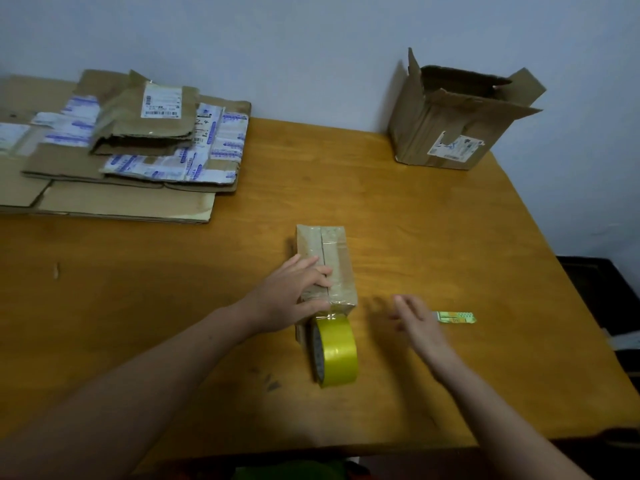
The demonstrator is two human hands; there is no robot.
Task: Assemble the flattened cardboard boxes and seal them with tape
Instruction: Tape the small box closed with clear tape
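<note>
A small brown cardboard box (325, 252) lies closed in the middle of the wooden table, with clear tape along its top seam. My left hand (294, 292) presses on its near top, fingers laid flat over the seam. A yellow tape roll (337, 351) stands on edge against the box's near end, its strip still joined to the box. My right hand (414, 318) hovers open and blurred just right of the box, holding nothing. A small green and yellow cutter (457, 317) lies beside its fingers.
A stack of flattened cardboard boxes (131, 161) with labels covers the far left of the table (415, 220). An assembled box (457, 116) with open flaps stands at the far right corner by the wall. The table's right edge drops to a dark floor.
</note>
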